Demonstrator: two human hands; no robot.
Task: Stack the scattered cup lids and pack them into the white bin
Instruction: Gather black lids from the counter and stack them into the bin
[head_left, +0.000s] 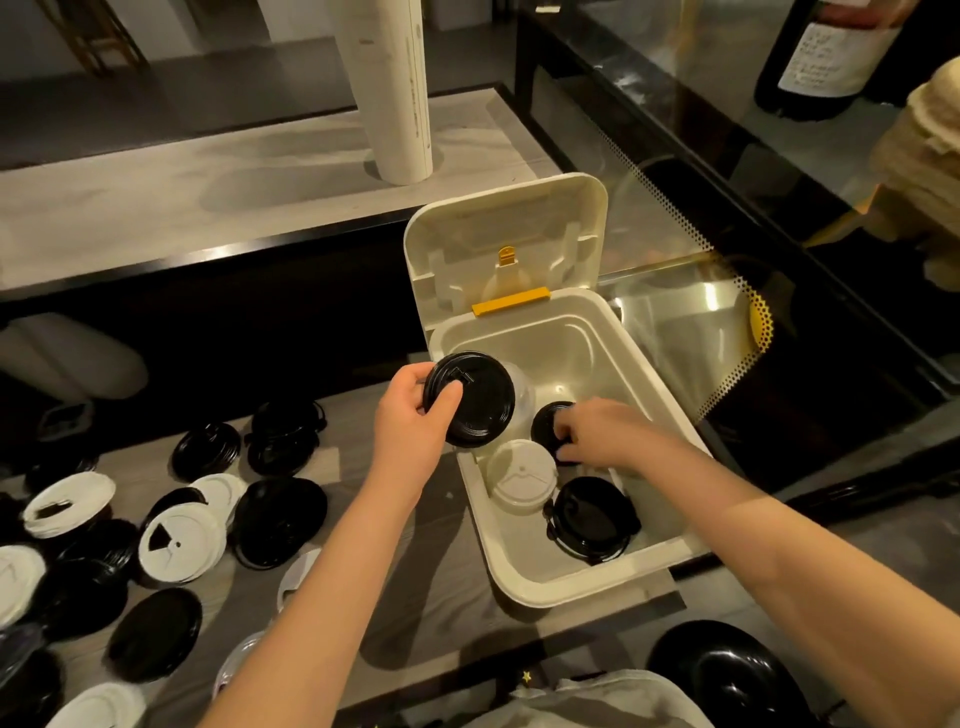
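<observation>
The left hand (410, 431) is gripping a black cup lid (470, 399), thumb lying across its top and fingers curling round its left edge. It is holding the lid tilted over the left rim of the white bin (550, 590). Something pale and translucent is showing just behind this lid, too unclear to name.

The right hand (597, 434) is reaching down into the bin from the right, its fingers curling over the near edge of a small black lid stack (545, 421) standing on the bin floor. Just in front of that hand, a white lid stack (522, 483) is sitting against the bin's left wall. A larger black lid stack (592, 517) is sitting beside it, toward the near right corner.

The bin is resting on the grey table (452, 545), its hinged cover (504, 234) standing open at the back above a yellow latch (510, 301).

Scattered lids are lying across the table to the left of the bin, overlapping one another, among them a white lid (182, 540) and a black lid (280, 514).

A glass display case (691, 312) is standing to the right of the bin, and a white tube (395, 93) is standing upright on the shelf behind.
</observation>
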